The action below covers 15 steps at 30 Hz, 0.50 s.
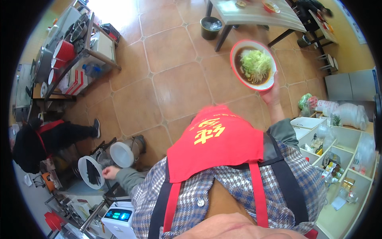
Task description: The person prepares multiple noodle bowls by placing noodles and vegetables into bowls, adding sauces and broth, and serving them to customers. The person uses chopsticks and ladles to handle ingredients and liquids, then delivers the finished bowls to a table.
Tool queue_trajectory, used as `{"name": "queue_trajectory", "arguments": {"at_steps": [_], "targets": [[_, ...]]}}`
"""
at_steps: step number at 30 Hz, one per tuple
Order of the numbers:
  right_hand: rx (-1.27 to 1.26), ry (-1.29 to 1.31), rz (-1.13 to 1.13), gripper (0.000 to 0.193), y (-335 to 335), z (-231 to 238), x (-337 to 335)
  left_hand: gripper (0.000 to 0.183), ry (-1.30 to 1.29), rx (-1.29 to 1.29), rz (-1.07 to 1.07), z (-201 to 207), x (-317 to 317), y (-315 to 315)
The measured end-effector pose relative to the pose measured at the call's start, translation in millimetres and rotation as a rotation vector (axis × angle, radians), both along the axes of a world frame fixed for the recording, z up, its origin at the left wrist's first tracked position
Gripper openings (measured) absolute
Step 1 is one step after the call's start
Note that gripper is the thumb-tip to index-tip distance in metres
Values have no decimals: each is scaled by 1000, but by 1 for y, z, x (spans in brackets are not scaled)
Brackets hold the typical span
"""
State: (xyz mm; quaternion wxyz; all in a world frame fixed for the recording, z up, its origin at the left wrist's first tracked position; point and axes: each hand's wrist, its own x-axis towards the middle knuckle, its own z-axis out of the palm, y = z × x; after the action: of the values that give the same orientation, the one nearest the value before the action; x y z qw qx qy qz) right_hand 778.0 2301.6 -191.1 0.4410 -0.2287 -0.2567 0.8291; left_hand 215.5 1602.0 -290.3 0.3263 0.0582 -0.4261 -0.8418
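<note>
Out in front and to the right, my right hand (271, 94) grips a red-rimmed white bowl (234, 63) by its near edge. Pale green shredded vegetable (254, 63) is heaped in it over dark brown broth, with what look like noodles at the near side. Low on the left, my left hand (110, 172) has its fingers curled together beside the rim of a round white tub (82, 175). Several dark sticks or strips lie inside that tub. Anything between those fingers is too small to make out. Another white round lid or tub (121, 154) stands just beyond.
A table (254, 16) with a bin (211, 28) beside it stands ahead. Shelving with stacked red bowls (63, 51) is at left, near a person in black (55, 139). At right is a compartmented cabinet (342, 155); a white device with a display (119, 215) sits lower left.
</note>
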Motion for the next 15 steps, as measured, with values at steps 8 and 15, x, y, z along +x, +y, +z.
{"name": "queue_trajectory", "arguments": {"at_steps": [8, 15], "targets": [[-17, 87, -57, 64, -24, 11, -23, 9, -452, 94, -1351, 74, 110, 426], [-25, 36, -117, 65, -40, 3, -29, 21, -415, -657, -2213, 170, 240, 557]]}}
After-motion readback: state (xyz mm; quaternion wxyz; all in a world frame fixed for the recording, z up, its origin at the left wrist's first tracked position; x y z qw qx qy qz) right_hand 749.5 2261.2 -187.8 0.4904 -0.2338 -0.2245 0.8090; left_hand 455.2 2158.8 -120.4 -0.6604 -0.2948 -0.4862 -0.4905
